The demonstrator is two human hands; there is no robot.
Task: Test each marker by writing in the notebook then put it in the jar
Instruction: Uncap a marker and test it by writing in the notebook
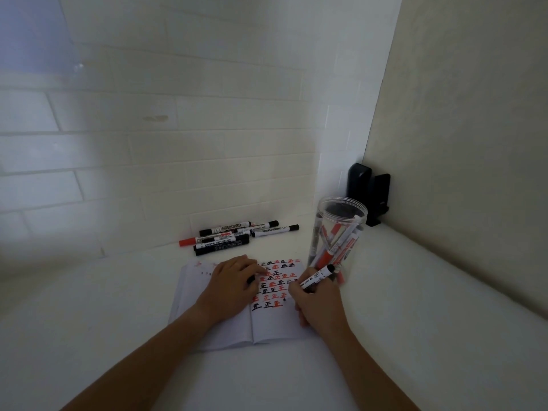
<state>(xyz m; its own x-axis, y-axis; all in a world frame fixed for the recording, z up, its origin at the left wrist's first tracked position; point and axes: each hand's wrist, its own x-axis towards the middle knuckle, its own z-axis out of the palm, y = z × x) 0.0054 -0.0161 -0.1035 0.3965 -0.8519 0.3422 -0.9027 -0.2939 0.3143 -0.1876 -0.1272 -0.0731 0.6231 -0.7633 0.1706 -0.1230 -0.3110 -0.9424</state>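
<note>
Right hand (318, 304) is on the job, fingers curled round a marker (316, 276) in a writing grip, low in the middle of the frame. The marker's long axis slants from its hidden tip, down-left over the notebook (267, 324), up to its black end pointing upper right, straight at the jar (336, 232). That is the relation to watch: the jar stands just up and right of this hand, its base nearly touching the notebook's right edge, already stuffed with red and black markers. The tip sits near the lowest row of red and black characters, by a small black dot; a fresh test mark looks due there.

Left hand (234, 281) lies on the page, fingers bent, with a small black piece under them, probably the cap, though the hold itself I cannot tell. Untested markers (237, 234) lie heaped above the notebook, mid-frame. For the drop, the right hand is clearly nearer the jar.
</note>
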